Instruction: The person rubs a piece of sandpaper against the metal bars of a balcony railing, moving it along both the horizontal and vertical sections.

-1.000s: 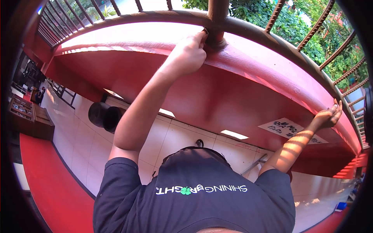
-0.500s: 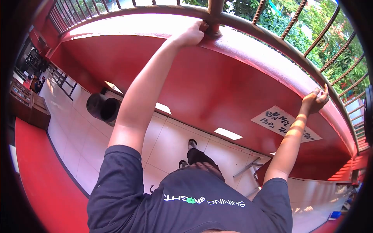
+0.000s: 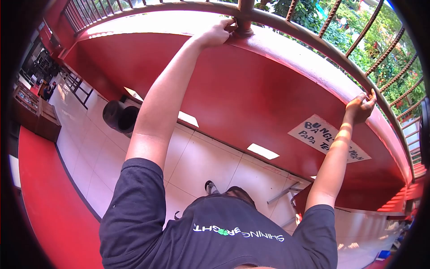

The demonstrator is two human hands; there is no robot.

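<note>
My left hand [image 3: 215, 35] reaches up to the ledge, right beside the base of the brown railing post [image 3: 245, 20]. Its fingers are bent, and their shaded tips hide whatever lies in them. At the right, my right hand [image 3: 361, 108] rests by the outer edge of the pink-topped ledge [image 3: 309, 62], close to the curved lower rail [image 3: 309, 35]. One finger points up at the rail while the others are loosely curled and apart; nothing shows in them. Below the ledge runs a red wall [image 3: 242, 85].
A sign with black lettering [image 3: 311, 134] is fixed to the wall. Two dark round bins [image 3: 117, 117] stand on the tiled floor [image 3: 206, 157] at the left, with a red-topped surface [image 3: 49, 193] nearer. A metal-legged item [image 3: 284, 193] stands at lower right. Greenery lies beyond the bars.
Both hands have shifted slightly left in view, with the left also a little higher. One foot has gone out of sight behind the shirt as the body moved. Both hands remain at the ledge.
</note>
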